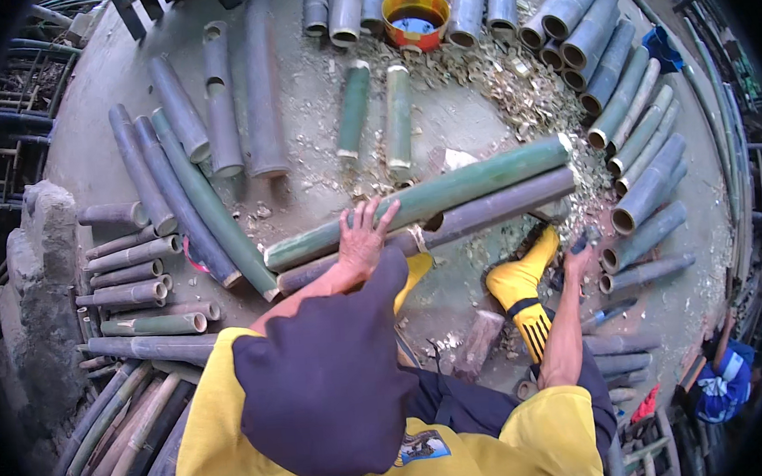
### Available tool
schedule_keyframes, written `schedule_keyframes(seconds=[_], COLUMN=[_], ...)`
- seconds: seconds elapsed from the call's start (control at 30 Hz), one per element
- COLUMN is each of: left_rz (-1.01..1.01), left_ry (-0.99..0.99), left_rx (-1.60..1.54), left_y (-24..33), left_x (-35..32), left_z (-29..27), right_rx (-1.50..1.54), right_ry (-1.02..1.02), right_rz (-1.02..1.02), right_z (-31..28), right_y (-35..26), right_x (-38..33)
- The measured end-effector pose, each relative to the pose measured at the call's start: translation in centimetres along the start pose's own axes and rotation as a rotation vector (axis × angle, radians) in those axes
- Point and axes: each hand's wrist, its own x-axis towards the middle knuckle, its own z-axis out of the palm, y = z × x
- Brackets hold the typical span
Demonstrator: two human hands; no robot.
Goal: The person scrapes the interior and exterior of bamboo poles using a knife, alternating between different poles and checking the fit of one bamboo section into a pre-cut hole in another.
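Note:
A long green bamboo pole lies slanted in front of me, its far right end pale and freshly cut. Beside it on the near side runs a grey-purple bamboo pole with a notch and a pale tie around it. My left hand rests across both poles near their left end, fingers spread and stretched out over the green one. Down at my right, beside my yellow boot, my right hand is closed round a small dark object at floor level; its kind is too small to make out.
Two short green bamboo pieces stand out beyond the poles. A yellow-red bucket holds dark liquid. Wood chips litter the floor. Cut bamboo lines both sides. A short log lies between my legs; a person in blue is at far right.

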Motion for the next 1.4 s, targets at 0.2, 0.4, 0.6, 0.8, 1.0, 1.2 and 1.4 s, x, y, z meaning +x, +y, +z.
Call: schedule_keyframes(seconds=[0.2, 0.4, 0.6, 0.8, 1.0, 1.2, 1.4], left_rz=[-0.123, -0.079, -0.078, -0.085, -0.115, -0.127, -0.131], left_ry=[-0.183, -0.170, -0.172, -0.180, -0.234, -0.302, -0.327], left_rx=[0.033, -0.007, -0.032, -0.061, -0.158, -0.167, -0.155], left_y=[-1.4, -0.2, -0.8, -0.8, -0.7, -0.7, -0.8], left_x=[-3.3, -1.8, -2.2, -2.0, -1.8, -1.5, -1.4], left_z=[-0.7, -0.9, -0.9, -1.1, -2.1, -2.4, -2.4], right_rx=[0.083, 0.582, 0.555, 0.499, 0.382, 0.328, 0.313], right_ry=[-0.175, -0.266, -0.865, -0.877, -0.896, -0.939, -0.939], right_rz=[0.396, 0.067, -0.365, -0.499, -0.476, -0.415, -0.419], right_z=[-5.0, -12.9, -11.3, -8.2, -8.1, -8.3, -8.4], right_y=[-7.5, -18.3, -28.7, -31.1, -31.9, -32.3, -32.8], right_x=[-2.5, -7.5, -18.1, -19.1, -19.3, -19.1, -19.1])
